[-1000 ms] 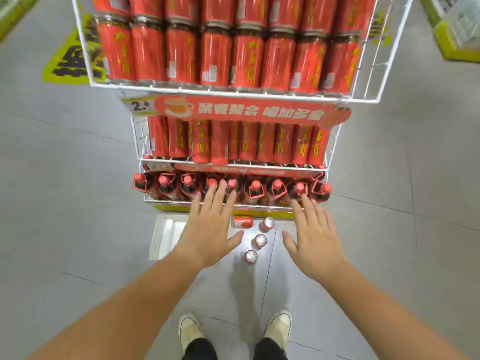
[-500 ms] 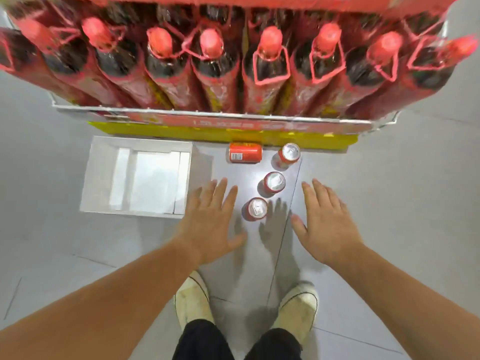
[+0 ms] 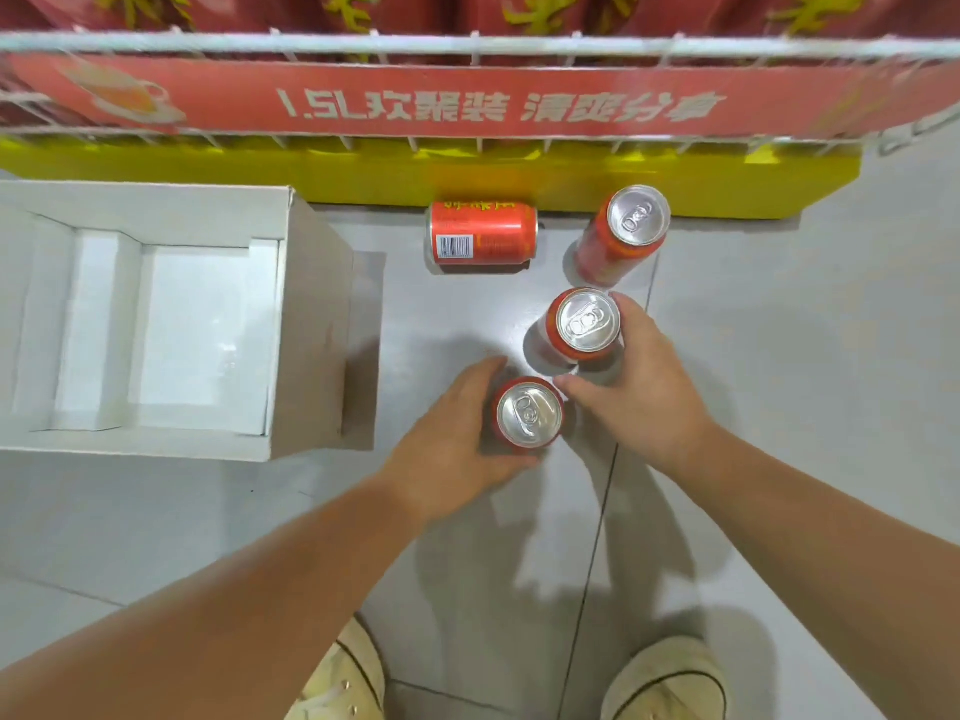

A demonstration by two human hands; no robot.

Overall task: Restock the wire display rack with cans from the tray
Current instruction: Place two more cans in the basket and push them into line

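My left hand [image 3: 452, 452] grips the nearest can [image 3: 530, 415] and my right hand [image 3: 647, 394] the middle can [image 3: 587, 327] just beyond it, fingers [image 3: 629, 313] curled round each. Both stand upright on the floor [image 3: 779, 356]. The wire rack [image 3: 467, 44] lies ahead and above, with a third can [image 3: 631, 228] and a toppled can [image 3: 480, 232] between — tray [image 3: 311, 330] at left.

Shiny metal can tops [image 3: 530, 414], matt white cardboard tray [image 3: 306, 324], white wire rack [image 3: 467, 44], smooth grey floor tiles [image 3: 805, 356]
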